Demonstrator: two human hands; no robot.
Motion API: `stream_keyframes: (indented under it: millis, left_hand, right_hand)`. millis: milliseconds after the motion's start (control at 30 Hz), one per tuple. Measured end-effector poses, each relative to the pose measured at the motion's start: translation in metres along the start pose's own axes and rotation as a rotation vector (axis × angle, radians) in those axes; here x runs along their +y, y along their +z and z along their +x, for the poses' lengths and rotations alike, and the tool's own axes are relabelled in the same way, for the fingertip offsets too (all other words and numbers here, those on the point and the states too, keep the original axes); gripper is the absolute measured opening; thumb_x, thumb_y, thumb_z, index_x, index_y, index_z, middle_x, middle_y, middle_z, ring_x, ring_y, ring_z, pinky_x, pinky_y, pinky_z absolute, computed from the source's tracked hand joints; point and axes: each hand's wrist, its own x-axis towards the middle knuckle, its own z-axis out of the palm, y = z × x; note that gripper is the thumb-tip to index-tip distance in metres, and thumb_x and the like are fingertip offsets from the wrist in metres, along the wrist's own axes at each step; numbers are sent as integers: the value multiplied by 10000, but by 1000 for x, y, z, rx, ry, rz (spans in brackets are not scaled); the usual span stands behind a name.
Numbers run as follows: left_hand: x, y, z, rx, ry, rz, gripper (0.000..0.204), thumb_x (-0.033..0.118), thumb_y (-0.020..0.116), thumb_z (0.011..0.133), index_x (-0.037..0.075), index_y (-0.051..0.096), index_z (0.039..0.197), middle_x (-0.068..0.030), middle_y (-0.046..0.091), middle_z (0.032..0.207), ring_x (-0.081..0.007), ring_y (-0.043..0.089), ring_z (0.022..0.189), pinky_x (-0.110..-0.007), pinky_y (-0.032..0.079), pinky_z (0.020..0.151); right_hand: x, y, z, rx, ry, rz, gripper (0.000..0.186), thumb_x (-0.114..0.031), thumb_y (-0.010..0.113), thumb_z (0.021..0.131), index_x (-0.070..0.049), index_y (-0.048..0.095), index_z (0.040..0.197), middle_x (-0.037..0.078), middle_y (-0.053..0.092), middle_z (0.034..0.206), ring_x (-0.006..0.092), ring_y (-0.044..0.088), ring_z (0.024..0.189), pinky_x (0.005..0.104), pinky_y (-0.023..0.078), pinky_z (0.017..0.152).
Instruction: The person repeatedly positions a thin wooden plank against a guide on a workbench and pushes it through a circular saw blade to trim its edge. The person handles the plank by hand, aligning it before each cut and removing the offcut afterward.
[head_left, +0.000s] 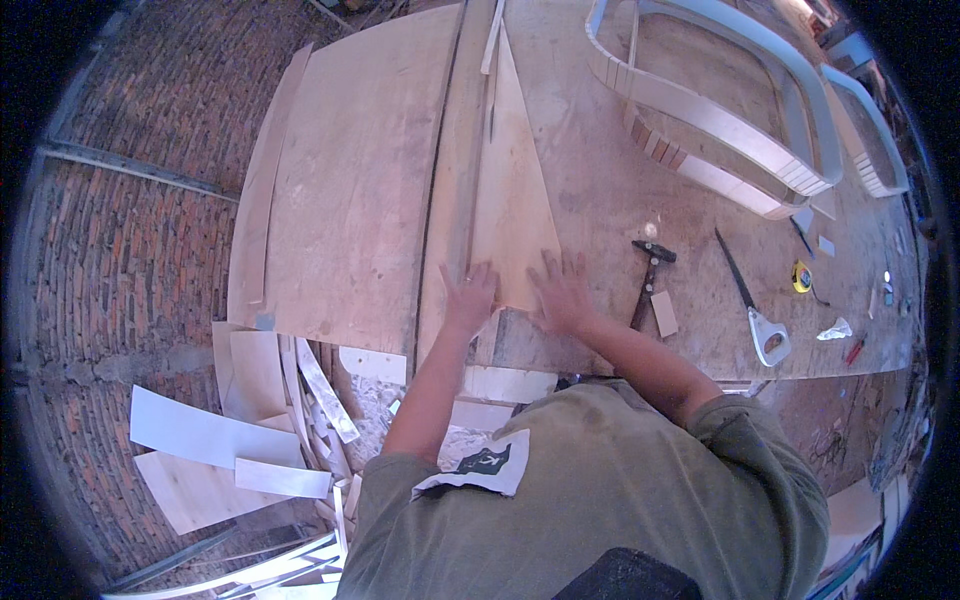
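Note:
Both of my hands are on a long, tapered piece of light plywood [513, 190] on the workbench [340, 180]. My left hand [470, 290] lies on its left part beside a long straight strip [456, 190], fingers spread. My right hand [560, 292] rests near its lower right corner, fingers apart. A narrow batten [492, 30] touches the far end of the piece. To the right of my right hand lie a hammer [652, 262] and a small wood block [664, 313].
A handsaw [768, 337], yellow tape measure [801, 276] and two curved wooden frames [730, 135] [868, 130] occupy the bench's right side. Offcuts [210, 430] are piled below the bench at left, over a brick floor [140, 260]. A loose strip [275, 180] lies along the bench's left edge.

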Motion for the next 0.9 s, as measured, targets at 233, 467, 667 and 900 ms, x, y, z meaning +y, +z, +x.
stream_keyframes:
  millis: [233, 467, 667, 900]
  left_hand:
    - [-4, -16, 27, -60, -10, 23, 674, 474, 732, 886, 176, 544, 1460, -7, 413, 1627, -175, 423, 1487, -851, 18, 1156]
    - [-6, -20, 28, -99, -26, 24, 705, 501, 723, 893, 179, 529, 1489, -26, 418, 1619, -194, 414, 1491, -837, -19, 1163]
    - [2, -35, 4, 118, -188, -199, 742, 510, 748, 877, 180, 522, 1502, -73, 425, 1618, -245, 391, 1507, -806, -15, 1169]
    - [-7, 4, -90, 353, -674, -371, 896, 562, 739, 882, 65, 440, 1565, -176, 325, 1669, -316, 297, 1555, -724, -18, 1205]
  right_hand:
    - [9, -3, 19, 2, 66, 59, 918, -615, 748, 778, -185, 494, 1548, 214, 340, 1651, 512, 270, 1512, 763, 121, 1187]
    - [-6, 5, 25, 58, 152, 103, 930, -675, 713, 792, -192, 491, 1555, 194, 328, 1668, 503, 219, 1539, 752, 40, 1205]
    - [-6, -1, 35, 29, 173, 31, 910, -665, 704, 814, -190, 486, 1559, 192, 319, 1672, 497, 219, 1538, 742, 35, 1212]
    - [11, -16, 66, -31, 208, -23, 885, -651, 692, 844, -206, 456, 1573, 166, 296, 1686, 487, 228, 1535, 746, 104, 1208]
